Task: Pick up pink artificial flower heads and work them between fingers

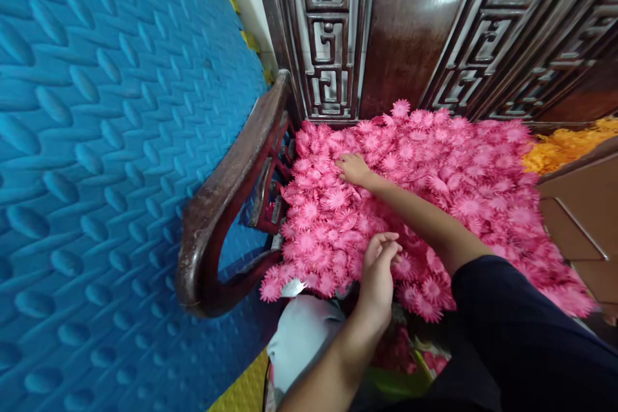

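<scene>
Pink paper flowers lie heaped across the wooden bench. The right hand rests spread on the pile; the left hand is pinched together at its near edge. A careless sweep could spill flowers over that edge.

Flower heap: centre to right of frame, on a bench seat. Carved backrest: behind it, top. Armrest: left of heap. Floor mat: far left. Second flower heap: right edge. Right hand on heap; left hand at its near edge.
</scene>
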The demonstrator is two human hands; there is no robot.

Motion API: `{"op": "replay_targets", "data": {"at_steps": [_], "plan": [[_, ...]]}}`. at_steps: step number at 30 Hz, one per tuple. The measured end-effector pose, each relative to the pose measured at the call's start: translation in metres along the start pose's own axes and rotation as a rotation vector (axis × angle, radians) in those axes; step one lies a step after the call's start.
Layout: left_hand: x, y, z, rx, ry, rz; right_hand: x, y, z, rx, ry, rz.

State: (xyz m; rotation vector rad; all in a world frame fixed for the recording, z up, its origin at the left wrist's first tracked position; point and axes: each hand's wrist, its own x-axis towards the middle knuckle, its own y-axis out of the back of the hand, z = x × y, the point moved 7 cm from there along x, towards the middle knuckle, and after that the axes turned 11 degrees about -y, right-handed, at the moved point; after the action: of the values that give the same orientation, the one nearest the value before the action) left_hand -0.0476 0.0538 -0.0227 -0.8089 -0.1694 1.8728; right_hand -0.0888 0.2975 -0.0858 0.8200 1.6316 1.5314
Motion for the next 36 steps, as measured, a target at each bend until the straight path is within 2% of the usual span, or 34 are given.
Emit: {"op": "replay_targets", "data": {"at_steps": [4, 7, 9, 11, 13, 15, 17, 18, 21, 26, 28, 30, 33, 36], "plan": [[0.0, -0.002, -0.002, -0.013, 0.014, 0.004, -0.027, 0.008, 0.012, -0.033, -0.009, -0.032], [-0.002, -0.005, -0.002, -0.048, 0.043, -0.001, -0.029, 0.013, 0.027, 0.006, -0.18, -0.086], [-0.002, -0.006, -0.002, -0.056, 0.046, -0.012, -0.024, 0.018, 0.034, 0.026, -0.329, -0.029], [-0.003, -0.006, -0.002, -0.056, 0.047, -0.02, -0.017, 0.026, 0.03, -0.001, -0.39, 0.127], [-0.003, -0.005, -0.001, -0.052, 0.045, -0.021, -0.01, 0.03, 0.01, -0.027, -0.293, 0.263], [-0.004, -0.004, 0.0, -0.061, 0.045, -0.02, -0.004, 0.024, -0.018, -0.01, -0.075, 0.292], [-0.005, -0.003, 0.002, -0.081, 0.044, -0.02, 0.001, 0.011, -0.038, 0.026, 0.092, 0.183], [-0.005, -0.003, 0.003, -0.092, 0.044, -0.019, 0.006, 0.004, -0.042, 0.041, 0.118, 0.105], [-0.006, -0.002, 0.005, -0.109, 0.042, -0.019, 0.022, -0.014, -0.035, 0.057, 0.05, -0.087], [-0.006, -0.002, 0.002, -0.116, 0.052, -0.021, 0.035, -0.021, -0.018, 0.062, -0.066, -0.191], [-0.006, -0.003, 0.002, -0.12, 0.054, -0.023, 0.03, -0.017, -0.016, 0.082, -0.134, -0.132], [-0.008, -0.003, 0.002, -0.119, 0.059, -0.028, 0.02, -0.007, -0.019, 0.124, -0.17, 0.009], [-0.01, -0.004, 0.003, -0.11, 0.066, -0.037, 0.002, 0.011, -0.034, 0.165, -0.099, 0.209], [-0.011, -0.004, 0.005, -0.114, 0.071, -0.041, -0.011, 0.017, -0.047, 0.191, -0.021, 0.265]]}}
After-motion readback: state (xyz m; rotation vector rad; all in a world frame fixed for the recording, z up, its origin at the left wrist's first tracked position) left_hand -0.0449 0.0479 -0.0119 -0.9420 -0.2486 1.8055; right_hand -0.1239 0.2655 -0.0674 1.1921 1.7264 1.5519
